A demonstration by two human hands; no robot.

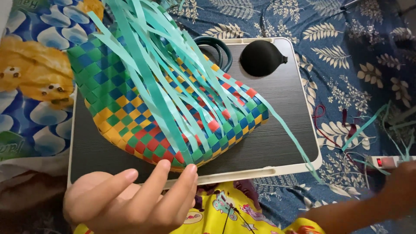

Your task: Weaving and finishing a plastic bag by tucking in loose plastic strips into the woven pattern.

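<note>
A half-woven basket (pixel 143 117) of blue, green, yellow and red plastic strips lies tilted on a black lap table (pixel 281 112). Long loose teal strips (pixel 173 82) fan out over it. My left hand (pixel 130 199) is at the bottom of the view with its fingers spread, the fingertips touching the basket's lower edge and holding nothing. My right hand (pixel 401 182) reaches out to the far right over the bedding, blurred, close to loose teal strips (pixel 368 130) and a white power strip (pixel 390 161). Whether it grips anything is unclear.
A black rubber squeeze bulb (pixel 261 58) with a dark green tube (pixel 212 45) lies at the table's far edge. Blue leaf-patterned bedding (pixel 355 52) surrounds the table. A cartoon-print cushion (pixel 30 78) sits on the left. Dark red threads (pixel 333 125) lie on the bedding.
</note>
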